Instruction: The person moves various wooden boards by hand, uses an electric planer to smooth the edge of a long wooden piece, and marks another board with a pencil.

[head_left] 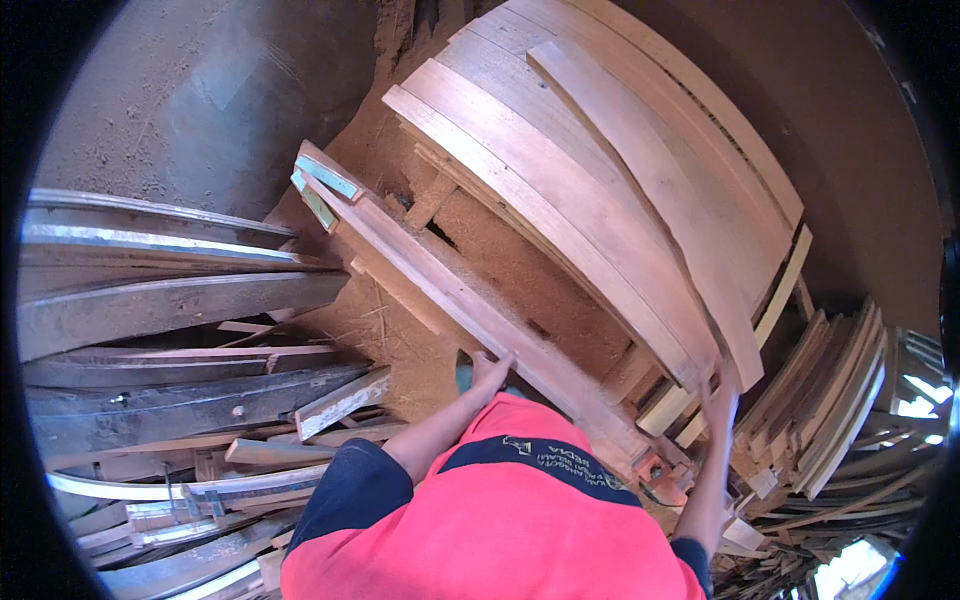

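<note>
My right hand [716,388] grips the near end of a loose, long wooden plank [640,170], which lies aslant on a stack of wide boards [500,125]. Its fingers close on the plank's left edge and are partly hidden. In front of my body, my left hand [490,374] touches the near edge of a long narrow wooden beam [450,280]. The thumb and a finger of that hand are spread apart, and nothing shows between them. Pale green painted blocks [325,185] sit at the beam's far left end.
Curved planks and dark beams [180,310] are piled along the left. Upright boards [820,390] lean together at the right, above a heap of scrap strips [840,510]. An orange-and-metal fixture [660,475] stands at the beam's near end. Sawdust [410,370] covers the ground.
</note>
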Action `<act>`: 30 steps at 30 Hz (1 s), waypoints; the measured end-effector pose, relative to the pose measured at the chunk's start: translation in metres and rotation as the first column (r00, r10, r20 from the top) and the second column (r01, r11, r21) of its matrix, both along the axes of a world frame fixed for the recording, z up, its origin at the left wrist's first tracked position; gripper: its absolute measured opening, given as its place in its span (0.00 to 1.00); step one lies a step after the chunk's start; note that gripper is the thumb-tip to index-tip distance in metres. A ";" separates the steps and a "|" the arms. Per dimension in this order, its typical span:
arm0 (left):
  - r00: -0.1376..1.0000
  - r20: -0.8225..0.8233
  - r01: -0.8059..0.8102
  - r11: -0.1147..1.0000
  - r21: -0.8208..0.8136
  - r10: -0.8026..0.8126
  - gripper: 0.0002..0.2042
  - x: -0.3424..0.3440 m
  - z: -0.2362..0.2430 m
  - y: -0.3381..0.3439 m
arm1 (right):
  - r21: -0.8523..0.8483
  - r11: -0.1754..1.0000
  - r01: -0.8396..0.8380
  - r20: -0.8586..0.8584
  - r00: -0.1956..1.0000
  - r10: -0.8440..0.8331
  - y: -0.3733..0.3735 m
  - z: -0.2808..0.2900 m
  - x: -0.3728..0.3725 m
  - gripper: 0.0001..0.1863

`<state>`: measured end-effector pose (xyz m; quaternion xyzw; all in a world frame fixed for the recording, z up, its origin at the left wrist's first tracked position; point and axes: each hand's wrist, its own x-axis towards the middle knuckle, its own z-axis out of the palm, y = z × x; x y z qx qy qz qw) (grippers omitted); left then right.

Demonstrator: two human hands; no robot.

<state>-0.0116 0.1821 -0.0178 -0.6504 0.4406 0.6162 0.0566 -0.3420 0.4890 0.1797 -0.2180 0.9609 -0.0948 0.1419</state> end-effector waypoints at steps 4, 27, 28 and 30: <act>0.982 -0.074 0.188 0.941 0.281 -0.174 0.47 -0.018 -0.007 0.051 | 0.091 0.993 0.077 -0.085 0.994 -0.070 0.227 -0.044 0.137 0.32; 0.359 -0.811 -0.705 0.704 0.089 0.462 0.20 -0.007 0.239 0.155 | -0.223 0.957 -0.186 0.333 0.908 0.254 0.426 -0.079 0.145 0.27; 0.275 -0.865 -0.738 0.668 0.090 0.420 0.20 -0.004 0.260 0.145 | -0.170 0.966 -0.195 0.377 0.893 0.247 0.418 -0.075 0.144 0.25; 0.190 -0.945 -0.781 0.624 0.020 0.267 0.16 0.011 0.297 0.125 | -0.123 0.967 -0.225 0.432 0.865 0.256 0.423 -0.084 0.142 0.23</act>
